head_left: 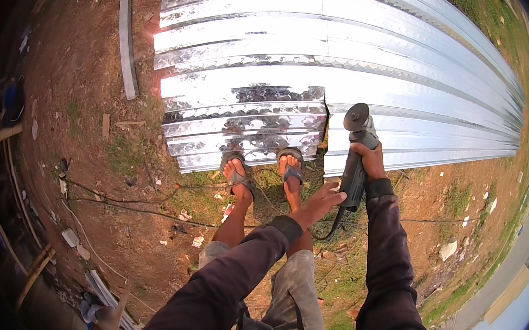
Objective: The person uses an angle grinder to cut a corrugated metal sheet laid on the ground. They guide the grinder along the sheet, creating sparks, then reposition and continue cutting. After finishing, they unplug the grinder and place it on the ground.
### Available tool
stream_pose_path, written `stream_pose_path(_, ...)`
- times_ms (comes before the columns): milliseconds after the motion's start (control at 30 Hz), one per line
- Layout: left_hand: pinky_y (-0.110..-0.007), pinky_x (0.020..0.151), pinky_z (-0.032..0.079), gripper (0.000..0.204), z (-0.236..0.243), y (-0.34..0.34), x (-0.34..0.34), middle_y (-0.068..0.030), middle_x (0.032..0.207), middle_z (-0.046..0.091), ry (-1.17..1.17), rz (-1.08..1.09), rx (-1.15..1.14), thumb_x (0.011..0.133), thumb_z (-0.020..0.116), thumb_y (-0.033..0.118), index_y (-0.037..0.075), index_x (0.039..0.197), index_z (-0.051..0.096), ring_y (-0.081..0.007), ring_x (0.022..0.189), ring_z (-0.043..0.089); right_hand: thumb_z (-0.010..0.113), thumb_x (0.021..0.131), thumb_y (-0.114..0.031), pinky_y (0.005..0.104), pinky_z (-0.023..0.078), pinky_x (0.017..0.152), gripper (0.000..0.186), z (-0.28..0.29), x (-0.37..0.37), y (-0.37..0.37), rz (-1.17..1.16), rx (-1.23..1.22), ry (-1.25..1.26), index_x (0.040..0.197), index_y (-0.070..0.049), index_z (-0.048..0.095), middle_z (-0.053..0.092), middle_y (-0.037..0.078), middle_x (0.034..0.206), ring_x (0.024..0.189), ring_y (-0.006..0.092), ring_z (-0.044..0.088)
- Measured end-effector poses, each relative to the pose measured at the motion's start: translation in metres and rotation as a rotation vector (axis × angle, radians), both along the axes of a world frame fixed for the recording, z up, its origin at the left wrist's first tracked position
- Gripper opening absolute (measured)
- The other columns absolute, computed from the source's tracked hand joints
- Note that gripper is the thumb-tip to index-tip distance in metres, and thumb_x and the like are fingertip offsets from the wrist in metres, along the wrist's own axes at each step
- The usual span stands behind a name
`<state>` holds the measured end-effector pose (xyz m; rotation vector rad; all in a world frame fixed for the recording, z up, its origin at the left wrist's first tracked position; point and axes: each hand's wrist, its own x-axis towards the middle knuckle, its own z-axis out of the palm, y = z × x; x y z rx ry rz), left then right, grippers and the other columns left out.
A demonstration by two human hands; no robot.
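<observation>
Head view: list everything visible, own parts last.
Ribbed metal sheeting: count unclear, silver, ahead
Angle grinder: 1, dark grey, right of centre
Metal strip: 1, grey, left of sheeting
Ground: 1, brown-green, all around
Cables: several, mostly dark, on ground
Wood pieces: several, brown, left
Litter: many, mostly white, scattered
Road: 1, grey, right edge
Sandals: 2, grey, at sheeting's edge
Shorts: 1 pair, grey, bottom centre
Sleeves: 2, dark, bottom
Feet: 2, in sandals
Left hand: 1, bare, at grinder's rear
Right hand: 1, bare, gripping grinder
</observation>
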<state>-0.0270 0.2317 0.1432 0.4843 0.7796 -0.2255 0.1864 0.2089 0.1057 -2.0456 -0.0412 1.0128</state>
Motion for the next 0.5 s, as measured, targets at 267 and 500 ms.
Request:
stream_pose_path(267, -0.038, 0.075, 0.057, 0.043, -0.051, 0.024, 0.111, -0.0046, 0.101, 0.059, -0.015, 0.300, -0.195, 0.087, 0.071, 0.028, 0.006, 0.117, 0.049, -0.0161, 0.087, 0.062, 0.082, 0.067, -0.018, 0.0332, 0.053, 0.076, 0.082, -0.029, 0.060, 0.078, 0.386, -0.019, 0.043, 0.129, 0.011, 0.036, 0.060, 0.016, 0.105, 0.087, 0.0209, 0.061)
stream_pose_path(500, -0.031, 0.060, 0.057, 0.024, -0.119, 0.022, 0.143, -0.0026, 0.085, 0.064, -0.073, 0.527, -0.131, 0.085, 0.070, 0.015, 0.003, 0.103, 0.059, -0.0139, 0.067, 0.064, 0.082, 0.068, -0.018, 0.0325, 0.054, 0.073, 0.081, -0.108, 0.075, 0.087, 0.479, -0.055, -0.065, 0.127, 0.012, 0.035, 0.060, 0.017, 0.102, 0.085, 0.0208, 0.062)
